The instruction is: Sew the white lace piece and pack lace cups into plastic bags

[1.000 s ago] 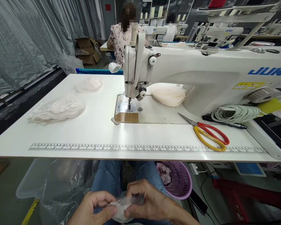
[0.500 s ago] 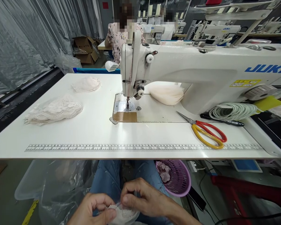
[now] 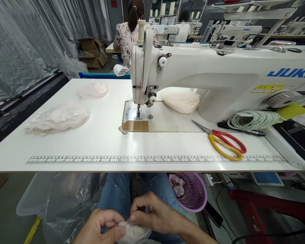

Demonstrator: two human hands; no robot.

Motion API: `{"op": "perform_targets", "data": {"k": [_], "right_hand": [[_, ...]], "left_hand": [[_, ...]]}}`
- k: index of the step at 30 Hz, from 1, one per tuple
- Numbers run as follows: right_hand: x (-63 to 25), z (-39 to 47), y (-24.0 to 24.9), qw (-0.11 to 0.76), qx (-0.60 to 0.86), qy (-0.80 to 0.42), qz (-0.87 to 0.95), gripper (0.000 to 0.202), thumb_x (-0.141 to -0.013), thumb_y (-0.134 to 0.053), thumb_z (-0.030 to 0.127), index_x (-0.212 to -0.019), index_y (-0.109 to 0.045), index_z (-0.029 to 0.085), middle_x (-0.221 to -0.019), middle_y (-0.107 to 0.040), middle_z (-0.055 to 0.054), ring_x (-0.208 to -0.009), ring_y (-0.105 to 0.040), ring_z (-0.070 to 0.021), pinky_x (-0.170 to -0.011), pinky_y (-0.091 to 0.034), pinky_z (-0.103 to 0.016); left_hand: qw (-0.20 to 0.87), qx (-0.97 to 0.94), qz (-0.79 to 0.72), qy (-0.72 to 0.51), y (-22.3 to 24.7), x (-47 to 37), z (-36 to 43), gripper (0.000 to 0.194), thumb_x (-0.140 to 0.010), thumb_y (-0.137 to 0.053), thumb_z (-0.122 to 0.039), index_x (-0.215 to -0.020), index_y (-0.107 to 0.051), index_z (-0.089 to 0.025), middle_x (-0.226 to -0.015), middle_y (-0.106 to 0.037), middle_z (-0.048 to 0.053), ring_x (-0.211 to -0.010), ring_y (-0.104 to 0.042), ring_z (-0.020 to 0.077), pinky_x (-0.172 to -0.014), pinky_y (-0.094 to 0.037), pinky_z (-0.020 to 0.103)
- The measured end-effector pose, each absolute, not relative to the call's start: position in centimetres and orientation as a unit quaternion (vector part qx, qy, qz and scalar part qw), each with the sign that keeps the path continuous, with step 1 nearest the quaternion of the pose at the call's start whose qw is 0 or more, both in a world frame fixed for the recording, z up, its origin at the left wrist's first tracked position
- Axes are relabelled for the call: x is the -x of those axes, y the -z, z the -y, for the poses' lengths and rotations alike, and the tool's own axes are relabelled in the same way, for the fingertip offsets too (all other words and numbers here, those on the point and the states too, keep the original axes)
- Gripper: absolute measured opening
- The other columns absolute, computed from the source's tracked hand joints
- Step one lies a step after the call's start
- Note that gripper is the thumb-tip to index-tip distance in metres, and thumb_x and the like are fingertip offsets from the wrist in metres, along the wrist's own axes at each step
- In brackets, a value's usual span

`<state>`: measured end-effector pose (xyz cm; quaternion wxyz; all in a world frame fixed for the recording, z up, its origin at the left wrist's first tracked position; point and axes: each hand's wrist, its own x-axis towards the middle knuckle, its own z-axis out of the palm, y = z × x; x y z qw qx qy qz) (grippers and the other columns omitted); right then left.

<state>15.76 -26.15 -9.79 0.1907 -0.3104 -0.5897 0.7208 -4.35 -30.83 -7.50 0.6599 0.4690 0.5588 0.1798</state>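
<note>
Low over my lap, my left hand (image 3: 105, 227) pinches the left edge of a white lace fabric piece (image 3: 134, 233). Thumb and fingers of my right hand (image 3: 154, 214) are closed on its upper edge. Part of the piece is hidden by the hands and cut off by the lower picture edge. Above the hands is the white sewing table (image 3: 104, 142), with a printed ruler (image 3: 152, 159) along its front. A sewing machine (image 3: 183, 64) stands on it, its needle area bare of fabric.
Lace pieces (image 3: 58, 117) and a smaller fabric stack (image 3: 93, 90) lie left; cream pieces (image 3: 181, 101) lie under the machine arm. Scissors (image 3: 225, 144) and coiled cord (image 3: 252, 120) lie right. Below are a purple basket (image 3: 193, 193) and a phone (image 3: 213, 214). Another person (image 3: 125, 37) sits ahead.
Both hands stay almost in place on the lace piece, with only a slight shift of the right fingers. The camera view has moved very slightly.
</note>
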Motion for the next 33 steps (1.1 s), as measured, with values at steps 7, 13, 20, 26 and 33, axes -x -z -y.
{"op": "perform_targets", "data": {"k": [7,13,20,26,33], "right_hand": [[-16.6,26.4,10.4,0.161,0.310,-0.672,0.653,0.047,-0.061,-0.076,0.059,-0.071,-0.068,0.015,-0.057,-0.049,0.006,-0.053,-0.040,-0.0072,-0.047,-0.028,-0.018],[-16.6,26.5,10.7,0.158,0.308,-0.697,0.628,0.034,-0.069,-0.075,0.046,-0.073,-0.069,0.013,-0.058,-0.049,0.006,-0.052,-0.039,-0.0065,-0.044,-0.028,-0.016],[-16.5,26.5,10.6,0.161,0.315,-0.680,0.642,0.024,-0.068,-0.077,0.036,-0.075,-0.070,0.014,-0.058,-0.050,0.007,-0.052,-0.041,-0.0063,-0.045,-0.028,-0.016],[-16.6,26.6,10.5,0.150,0.322,-0.661,0.660,0.025,-0.068,-0.077,0.038,-0.075,-0.069,0.015,-0.058,-0.048,0.007,-0.053,-0.042,-0.0067,-0.045,-0.027,-0.016],[-16.7,26.5,10.8,0.146,0.314,-0.645,0.682,0.041,-0.063,-0.076,0.055,-0.068,-0.064,0.016,-0.060,-0.050,0.006,-0.056,-0.046,-0.0086,-0.050,-0.031,-0.019]], "left_hand": [[0.683,-0.449,-0.543,-0.192,7.8,4.3,30.8,0.047,-0.072,-0.068,-0.060,-0.074,-0.072,-0.013,-0.063,-0.071,0.004,-0.055,-0.054,0.0131,-0.056,-0.037,0.020],[0.684,-0.443,-0.551,-0.179,7.9,4.9,31.1,0.046,-0.070,-0.071,-0.059,-0.083,-0.073,-0.014,-0.073,-0.074,0.005,-0.065,-0.059,0.0167,-0.063,-0.040,0.021],[0.660,-0.471,-0.560,-0.170,8.7,5.3,31.6,0.061,-0.066,-0.071,-0.062,-0.106,-0.069,-0.016,-0.082,-0.073,0.007,-0.075,-0.062,0.0214,-0.070,-0.044,0.025],[0.654,-0.487,-0.557,-0.158,8.6,4.3,31.3,0.056,-0.070,-0.065,-0.066,-0.086,-0.074,-0.013,-0.066,-0.069,0.004,-0.062,-0.055,0.0158,-0.059,-0.038,0.022],[0.666,-0.473,-0.555,-0.161,8.6,4.9,31.0,0.050,-0.069,-0.068,-0.063,-0.079,-0.075,-0.014,-0.058,-0.066,0.001,-0.053,-0.046,0.0109,-0.055,-0.036,0.019]]}}
